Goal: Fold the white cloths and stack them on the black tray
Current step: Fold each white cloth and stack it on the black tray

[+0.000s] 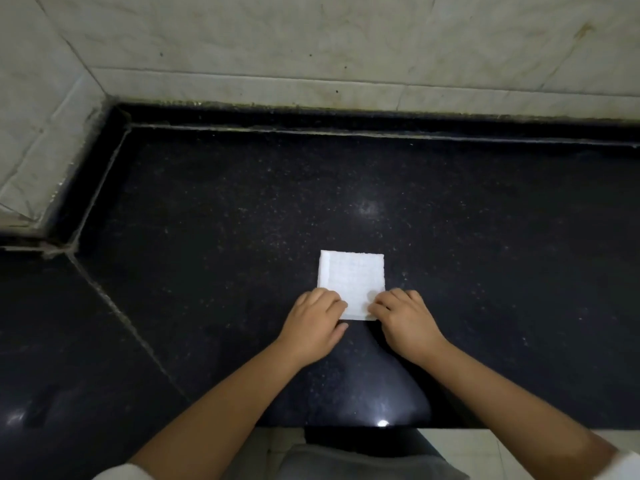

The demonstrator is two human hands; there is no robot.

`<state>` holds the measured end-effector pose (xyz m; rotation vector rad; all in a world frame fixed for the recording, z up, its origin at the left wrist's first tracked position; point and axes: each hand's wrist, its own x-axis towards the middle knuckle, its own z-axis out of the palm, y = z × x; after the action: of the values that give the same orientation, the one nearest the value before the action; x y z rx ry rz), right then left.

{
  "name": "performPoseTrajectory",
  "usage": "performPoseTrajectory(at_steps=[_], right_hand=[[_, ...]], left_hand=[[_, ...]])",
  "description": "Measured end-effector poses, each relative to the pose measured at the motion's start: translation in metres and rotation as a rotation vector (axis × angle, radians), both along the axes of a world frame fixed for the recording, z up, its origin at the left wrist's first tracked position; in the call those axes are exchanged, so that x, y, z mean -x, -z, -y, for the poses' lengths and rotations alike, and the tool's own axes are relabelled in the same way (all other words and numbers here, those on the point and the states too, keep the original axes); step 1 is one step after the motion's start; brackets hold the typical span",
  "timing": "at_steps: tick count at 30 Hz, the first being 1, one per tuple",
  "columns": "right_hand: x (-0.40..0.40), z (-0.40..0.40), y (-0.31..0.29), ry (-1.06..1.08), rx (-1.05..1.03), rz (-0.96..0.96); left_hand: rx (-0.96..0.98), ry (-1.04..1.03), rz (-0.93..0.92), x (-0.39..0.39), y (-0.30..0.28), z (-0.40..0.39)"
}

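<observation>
Pale marbled wall tiles [242,39] rise behind your desk [485,237], a black speckled stone surface with a raised dark lip along the back and a seam running diagonally across its left part. Bright glare spots sit on the polished stone near the front edge.

You have one white cloth [351,277] lying flat on the desk, a little right of centre and close to you. It is already folded into a small, nearly square pad, with a layered edge showing along its left side.

Your left hand [313,322] rests on the near left corner of the cloth, fingers bent and their tips pressing down on the fabric, the thumb lying on the desk just below the near edge. Your right hand [403,320] mirrors it at the near right corner, fingers curled onto the cloth. Whether either hand actually pinches the edge or only presses on it, you cannot tell from this view.

White sleeve cuffs show at the bottom corners.
</observation>
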<state>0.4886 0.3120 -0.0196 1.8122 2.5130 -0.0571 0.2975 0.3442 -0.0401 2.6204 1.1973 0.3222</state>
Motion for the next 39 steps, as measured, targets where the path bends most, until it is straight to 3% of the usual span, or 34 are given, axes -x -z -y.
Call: performPoseTrajectory(at_steps=[3, 6, 9, 14, 17, 21, 25, 34, 39], right_hand=[[-0.002, -0.008, 0.003, -0.031, -0.005, 0.005], [-0.008, -0.012, -0.005, 0.023, -0.025, -0.107], [-0.021, -0.009, -0.014, 0.048, -0.067, -0.261], [-0.079, 0.009, -0.048, 0.169, -0.082, -0.342], [-0.131, 0.036, -0.071, 0.300, -0.077, -0.410], [-0.225, 0.093, -0.110, 0.520, -0.013, -0.434], [-0.324, 0.164, -0.155, 0.609, -0.040, -0.398], [-0.507, 0.314, -0.276, 0.776, -0.216, -0.333], [-0.585, 0.354, -0.320, 0.879, -0.308, -0.415]], left_hand=[[0.000, 0.028, -0.116, -0.008, -0.001, -0.001], [-0.051, 0.020, -0.187, -0.015, -0.002, -0.002], [-0.157, 0.039, -0.203, -0.027, -0.007, -0.004], [-0.313, 0.157, -0.122, -0.080, -0.040, -0.016], [-0.359, 0.267, -0.072, -0.138, -0.064, -0.010], [-0.317, 0.403, -0.153, -0.243, -0.107, 0.026], [-0.197, 0.428, -0.077, -0.355, -0.155, 0.081], [-0.311, 0.583, 0.099, -0.570, -0.258, 0.191], [-0.320, 0.663, 0.186, -0.666, -0.312, 0.218]])
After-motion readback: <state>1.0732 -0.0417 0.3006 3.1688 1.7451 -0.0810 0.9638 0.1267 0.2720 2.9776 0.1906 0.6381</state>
